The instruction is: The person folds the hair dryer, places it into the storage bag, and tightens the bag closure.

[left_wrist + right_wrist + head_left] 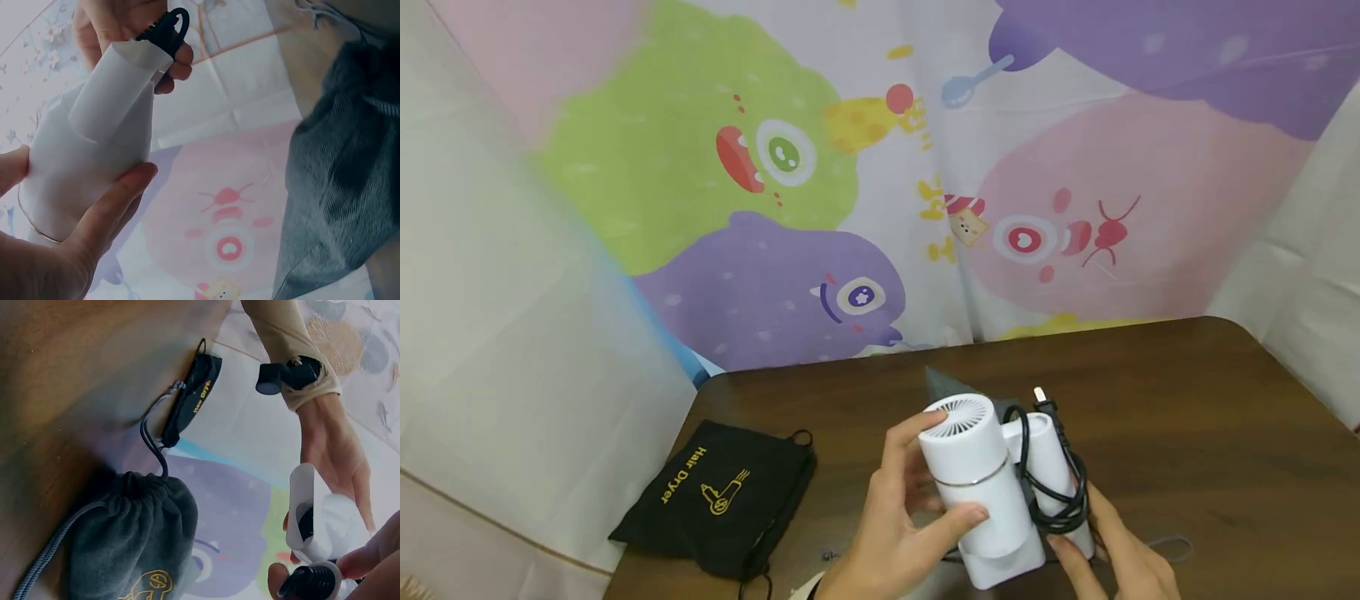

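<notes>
A white hair dryer (pixel 981 508) with a slatted round end is held over the table, its handle (pixel 1048 458) folded alongside the body. My left hand (pixel 891 521) grips the body, thumb on the near side and a finger at the slatted end. Low on the handle, my right hand (pixel 1116 554) pinches it between thumb and fingers. A black cord (pixel 1063 517) is wound round the handle, with the plug (pixel 1041 400) pointing up. The dryer's white nozzle (pixel 304 509) shows in the right wrist view. Behind the dryer, mostly hidden in the head view, lies a grey drawstring bag (pixel 137 531).
To the left on the dark wooden table (pixel 1225 433) lies a black drawstring pouch (pixel 722 492) lettered "Hair Dryer". A grey cord loop (pixel 1172 547) sticks out beyond my right hand. Behind the table hangs a cartoon-printed cloth (pixel 925 292).
</notes>
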Demonstrator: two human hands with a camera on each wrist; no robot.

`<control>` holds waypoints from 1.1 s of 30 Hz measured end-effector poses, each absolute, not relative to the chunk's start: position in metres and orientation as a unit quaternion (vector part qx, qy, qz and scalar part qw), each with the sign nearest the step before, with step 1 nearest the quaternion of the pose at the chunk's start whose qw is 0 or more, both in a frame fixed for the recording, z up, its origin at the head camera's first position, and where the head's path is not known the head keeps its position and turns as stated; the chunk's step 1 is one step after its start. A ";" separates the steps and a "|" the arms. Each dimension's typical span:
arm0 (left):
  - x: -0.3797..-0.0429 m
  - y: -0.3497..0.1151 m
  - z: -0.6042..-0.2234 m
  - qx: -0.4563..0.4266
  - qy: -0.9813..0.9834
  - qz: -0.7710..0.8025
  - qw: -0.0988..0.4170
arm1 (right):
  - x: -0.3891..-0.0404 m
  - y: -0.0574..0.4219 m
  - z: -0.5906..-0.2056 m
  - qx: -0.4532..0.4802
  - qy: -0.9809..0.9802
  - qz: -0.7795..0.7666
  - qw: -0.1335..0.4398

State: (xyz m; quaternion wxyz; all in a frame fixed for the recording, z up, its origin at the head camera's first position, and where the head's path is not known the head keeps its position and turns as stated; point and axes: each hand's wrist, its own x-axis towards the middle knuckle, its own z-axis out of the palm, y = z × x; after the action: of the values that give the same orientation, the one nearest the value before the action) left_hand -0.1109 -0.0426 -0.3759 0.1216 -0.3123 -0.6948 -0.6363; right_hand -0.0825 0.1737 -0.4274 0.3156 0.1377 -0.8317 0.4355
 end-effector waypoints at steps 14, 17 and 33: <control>-0.123 -0.072 -0.371 -0.250 -0.809 -0.531 0.002 | -0.105 0.185 -0.425 0.149 -0.816 0.544 0.130; -0.118 -0.085 -0.374 -0.245 -0.823 -0.513 -0.003 | -0.107 0.187 -0.427 0.146 -0.824 0.531 0.131; -0.103 -0.201 -0.428 -0.001 -0.984 -0.124 0.126 | -0.106 0.182 -0.435 0.156 -0.841 0.501 0.131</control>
State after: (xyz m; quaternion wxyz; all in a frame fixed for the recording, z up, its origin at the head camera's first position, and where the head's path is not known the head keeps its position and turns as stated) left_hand -0.1035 -0.2012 -0.4275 0.1258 -0.0014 -0.9843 -0.1238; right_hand -0.1057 0.1819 -0.4348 0.1307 0.1557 -0.8412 0.5010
